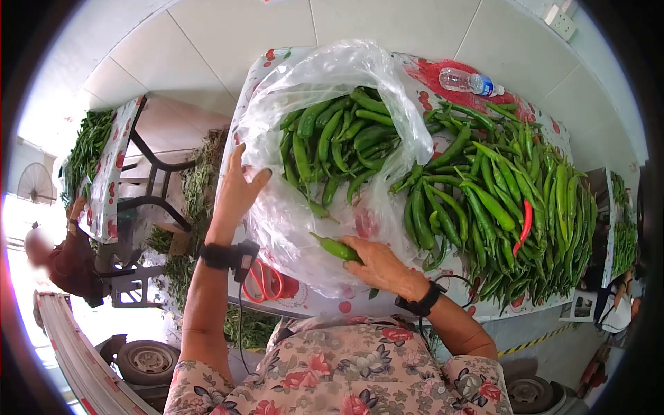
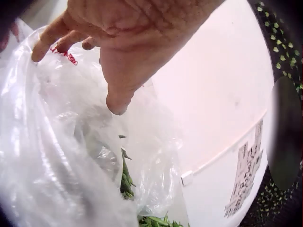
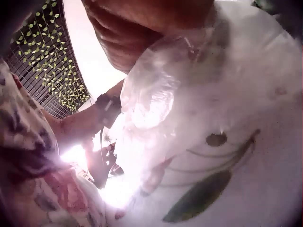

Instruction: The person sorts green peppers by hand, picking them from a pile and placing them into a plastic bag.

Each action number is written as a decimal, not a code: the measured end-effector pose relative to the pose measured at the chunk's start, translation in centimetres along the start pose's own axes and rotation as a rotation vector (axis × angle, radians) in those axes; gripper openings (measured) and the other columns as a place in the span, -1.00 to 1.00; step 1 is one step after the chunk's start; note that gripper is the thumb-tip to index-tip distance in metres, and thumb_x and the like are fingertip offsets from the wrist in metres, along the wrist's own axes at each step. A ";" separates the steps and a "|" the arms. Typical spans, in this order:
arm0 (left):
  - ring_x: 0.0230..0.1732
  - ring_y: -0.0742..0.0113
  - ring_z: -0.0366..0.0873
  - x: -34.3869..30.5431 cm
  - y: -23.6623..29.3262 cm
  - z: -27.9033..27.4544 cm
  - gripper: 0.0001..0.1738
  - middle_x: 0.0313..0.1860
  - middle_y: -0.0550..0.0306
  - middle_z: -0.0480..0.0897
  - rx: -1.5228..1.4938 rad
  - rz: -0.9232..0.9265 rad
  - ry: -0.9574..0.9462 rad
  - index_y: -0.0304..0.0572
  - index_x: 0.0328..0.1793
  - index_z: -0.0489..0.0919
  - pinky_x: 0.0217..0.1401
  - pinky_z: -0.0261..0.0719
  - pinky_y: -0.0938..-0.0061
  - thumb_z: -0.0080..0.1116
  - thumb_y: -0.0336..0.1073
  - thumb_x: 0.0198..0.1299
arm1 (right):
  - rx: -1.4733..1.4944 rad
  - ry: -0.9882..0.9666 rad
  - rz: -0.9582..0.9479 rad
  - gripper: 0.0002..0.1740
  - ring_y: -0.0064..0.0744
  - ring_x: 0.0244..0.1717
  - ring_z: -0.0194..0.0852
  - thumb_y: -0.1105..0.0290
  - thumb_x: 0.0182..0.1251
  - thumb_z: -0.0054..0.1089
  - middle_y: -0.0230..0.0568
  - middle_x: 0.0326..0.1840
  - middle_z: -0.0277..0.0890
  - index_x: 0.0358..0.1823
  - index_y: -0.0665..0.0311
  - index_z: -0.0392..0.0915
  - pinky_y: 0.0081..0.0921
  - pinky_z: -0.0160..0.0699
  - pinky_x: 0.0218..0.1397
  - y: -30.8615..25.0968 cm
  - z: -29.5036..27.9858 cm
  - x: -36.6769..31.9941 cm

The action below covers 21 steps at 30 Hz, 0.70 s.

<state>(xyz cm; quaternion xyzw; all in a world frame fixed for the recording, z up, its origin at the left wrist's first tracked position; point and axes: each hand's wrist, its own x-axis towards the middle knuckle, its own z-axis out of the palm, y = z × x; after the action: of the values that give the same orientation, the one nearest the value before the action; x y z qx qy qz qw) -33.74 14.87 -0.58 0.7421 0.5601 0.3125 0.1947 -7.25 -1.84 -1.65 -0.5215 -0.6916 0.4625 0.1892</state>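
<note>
A clear plastic bag (image 1: 270, 124) lies on the table with its mouth wide, green peppers (image 1: 328, 138) inside. The left hand (image 1: 242, 187) is at the bag's left side, thumb and fingers spread; in the left wrist view the same hand (image 2: 137, 42) is over the crumpled plastic (image 2: 42, 142) and grips nothing. Low at the bag's near side, the right hand (image 1: 380, 266) holds one green pepper (image 1: 335, 247) by its thicker end, the thin end pointing left. The right wrist view shows part of the right hand (image 3: 137, 28) beside blurred plastic; its fingertips are hidden there.
A large heap of green peppers (image 1: 498, 200), with one red pepper (image 1: 526, 225) on it, covers the table's right part. Behind it lie a plastic bottle (image 1: 467, 81) and red netting (image 1: 429, 72). Red scissor handles (image 1: 266, 283) are at the near edge. Another person (image 1: 72, 259) is far left.
</note>
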 end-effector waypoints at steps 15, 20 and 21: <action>-0.23 0.09 0.63 1.7 -7.6 0.6 -0.66 -0.14 -0.12 0.60 -1.243 -0.758 -0.168 -0.42 0.07 0.43 -0.15 0.67 0.28 -0.21 -0.58 0.17 | 0.268 0.352 0.043 -0.52 -0.34 -0.07 0.53 0.49 0.22 0.10 -0.11 -0.06 0.53 0.20 0.36 0.35 -0.48 0.47 0.03 1.9 1.3 -3.1; -0.34 0.29 0.61 0.8 -7.6 0.2 -0.71 -0.18 0.01 0.61 -1.076 -0.658 -0.120 -0.30 0.06 0.46 -0.40 0.60 0.49 -0.10 -0.49 0.21 | 0.443 0.679 -0.093 -0.54 -0.47 -0.15 0.52 0.50 0.22 0.12 -0.22 -0.13 0.55 0.18 0.35 0.37 -0.48 0.51 -0.01 1.3 -1.6 -3.6; -0.37 0.36 0.59 0.8 -7.9 0.3 -0.71 -0.20 0.06 0.61 -1.065 -0.656 -0.099 -0.29 0.06 0.47 -0.45 0.56 0.55 -0.07 -0.48 0.21 | 0.381 0.753 -0.086 -0.52 -0.46 -0.14 0.50 0.52 0.22 0.11 -0.23 -0.09 0.52 0.21 0.33 0.34 -0.49 0.50 0.01 0.9 -2.7 -3.7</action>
<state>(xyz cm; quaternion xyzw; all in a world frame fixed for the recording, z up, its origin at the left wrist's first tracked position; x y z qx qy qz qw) -39.03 18.04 -5.63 0.3464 0.5164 0.4381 0.6491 -3.34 -3.93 -0.30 -0.5805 -0.4975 0.3511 0.5406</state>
